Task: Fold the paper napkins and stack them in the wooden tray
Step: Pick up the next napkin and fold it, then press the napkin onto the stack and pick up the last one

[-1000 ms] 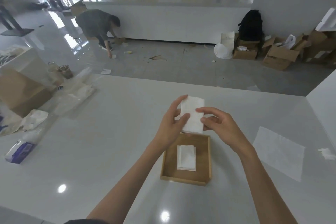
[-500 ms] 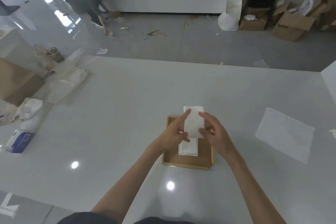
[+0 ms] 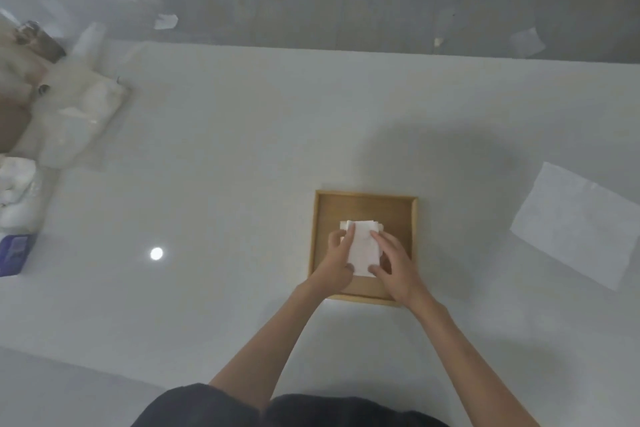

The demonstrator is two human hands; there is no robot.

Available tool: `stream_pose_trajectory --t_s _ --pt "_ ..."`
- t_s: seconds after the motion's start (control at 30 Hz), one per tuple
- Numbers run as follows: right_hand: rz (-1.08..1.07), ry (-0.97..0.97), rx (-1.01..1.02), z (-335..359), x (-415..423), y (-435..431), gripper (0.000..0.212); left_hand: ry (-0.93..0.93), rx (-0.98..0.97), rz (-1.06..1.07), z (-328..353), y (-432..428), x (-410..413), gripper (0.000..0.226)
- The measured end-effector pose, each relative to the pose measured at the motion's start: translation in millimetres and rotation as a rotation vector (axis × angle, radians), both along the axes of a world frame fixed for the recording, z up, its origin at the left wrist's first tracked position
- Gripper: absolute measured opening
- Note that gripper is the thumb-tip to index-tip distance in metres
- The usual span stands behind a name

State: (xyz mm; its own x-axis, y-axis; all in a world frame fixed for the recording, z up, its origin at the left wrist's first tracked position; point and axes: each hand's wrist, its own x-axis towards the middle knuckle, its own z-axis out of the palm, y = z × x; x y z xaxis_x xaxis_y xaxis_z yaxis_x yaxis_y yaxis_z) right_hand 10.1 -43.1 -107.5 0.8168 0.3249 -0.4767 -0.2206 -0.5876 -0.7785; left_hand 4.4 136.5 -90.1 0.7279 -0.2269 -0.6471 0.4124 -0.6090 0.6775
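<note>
No readable writing anywhere; folded napkin point(image 3: 362, 248), soft white paper, oblong, long axis running toward the tabletop's far edge, lying inside square wooden tray point(image 3: 363, 206), pinched along both long sides by left hand point(image 3: 337, 262) and right hand point(image 3: 396, 265); flat unfolded napkin point(image 3: 576, 222) near right edge

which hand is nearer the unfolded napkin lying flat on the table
The right hand. It rests on the right side of the folded napkin in the wooden tray, on the unfolded napkin's side; the left hand is farther off, on the left.
</note>
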Motion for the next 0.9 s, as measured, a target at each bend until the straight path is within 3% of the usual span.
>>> stream_pose_trajectory --t_s 0.37,0.6,0.7,0.8,0.9 --pt "0.063 -0.019 -0.119 -25.4 -2.0 0.1 0.082 -0.079 0.196 -0.148 -27.7 -3.3 3.0 0.100" --pt "0.197 -0.215 -0.462 -25.2 -2.1 3.9 0.083 -0.175 0.417 -0.250 -24.2 -11.8 2.4 0.094" --pt "0.254 -0.296 -0.542 -25.8 -8.1 4.8 0.082 -0.278 0.524 -0.267 -25.7 -8.0 0.1 0.096" --pt "0.286 -0.349 -0.541 -27.0 -9.1 2.5 0.082 -0.429 0.514 -0.331 -31.5 -3.1 -2.1 0.091" --pt "0.374 -0.400 -0.630 -28.1 -5.1 -0.8 0.096 -0.496 0.515 -0.477 -42.6 5.6 -3.6 0.085"
